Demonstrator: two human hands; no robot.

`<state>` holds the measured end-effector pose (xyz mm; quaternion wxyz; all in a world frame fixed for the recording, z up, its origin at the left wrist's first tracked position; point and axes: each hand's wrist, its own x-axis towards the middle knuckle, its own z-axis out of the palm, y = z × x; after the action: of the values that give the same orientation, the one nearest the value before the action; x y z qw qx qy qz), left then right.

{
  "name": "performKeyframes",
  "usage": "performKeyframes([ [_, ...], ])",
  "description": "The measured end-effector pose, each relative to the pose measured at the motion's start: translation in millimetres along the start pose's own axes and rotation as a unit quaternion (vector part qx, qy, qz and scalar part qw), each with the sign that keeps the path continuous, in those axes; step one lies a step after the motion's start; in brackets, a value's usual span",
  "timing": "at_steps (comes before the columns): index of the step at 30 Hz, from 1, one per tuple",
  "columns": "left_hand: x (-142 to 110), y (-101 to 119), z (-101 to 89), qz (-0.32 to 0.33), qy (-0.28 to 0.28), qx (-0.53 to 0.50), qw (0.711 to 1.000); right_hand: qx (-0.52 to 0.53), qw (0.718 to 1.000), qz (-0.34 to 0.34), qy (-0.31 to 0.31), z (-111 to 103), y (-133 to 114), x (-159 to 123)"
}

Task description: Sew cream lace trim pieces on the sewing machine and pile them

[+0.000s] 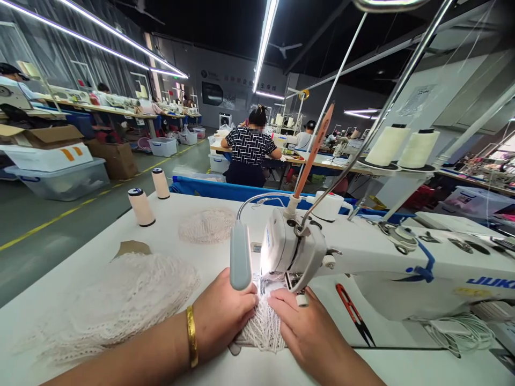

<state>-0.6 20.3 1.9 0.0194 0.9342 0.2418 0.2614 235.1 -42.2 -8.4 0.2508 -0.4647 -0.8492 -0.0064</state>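
Note:
A white lace piece (263, 325) lies under the needle area of a white sewing machine (287, 246), lit by a bright light. On its left edge my left hand (219, 311) is closed, thumb and fingers gripping the lace near the presser foot; a grey lamp head (240, 257) covers part of the fingers. My right hand (308, 324) holds the lace from the other side, its fingertips close to the presser foot. To the right, red-handled thread snips (354, 313) rest on the machine bed. A pile of white lace (116, 300) spreads over the table at left.
A smaller lace heap (207, 225) lies behind the pile. Two pale thread cones (140, 207) stand at the table's far left edge. Larger cream thread cones (388, 146) sit on a stand at right. Ahead, a person in a patterned top (252, 147) sits at another table.

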Motion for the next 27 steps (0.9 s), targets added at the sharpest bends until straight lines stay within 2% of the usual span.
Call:
performKeyframes([
  [4, -3.8, 4.5, -3.1, 0.047, -0.02, -0.039, 0.998, 0.003, 1.0, -0.01, 0.0, -1.9, 0.3, -0.3],
  [7, -8.9, 12.1, -4.6, 0.094, -0.049, -0.077, 0.991, 0.022, 0.998, -0.051, -0.021, -5.1, -0.6, -2.0],
  [10, -10.9, 16.5, -5.6, 0.103, -0.055, -0.074, 0.99, 0.05, 0.993, -0.1, -0.04, -6.7, -2.3, -4.5],
  [13, -9.9, 15.1, -5.3, 0.101, -0.05, -0.057, 0.992, 0.06, 0.99, -0.123, -0.028, -4.8, -3.1, -6.7],
  [27, -6.0, 5.7, 5.8, 0.044, -0.022, 0.0, 0.999, 0.03, 0.998, -0.049, -0.006, 4.9, 1.6, -3.1],
])
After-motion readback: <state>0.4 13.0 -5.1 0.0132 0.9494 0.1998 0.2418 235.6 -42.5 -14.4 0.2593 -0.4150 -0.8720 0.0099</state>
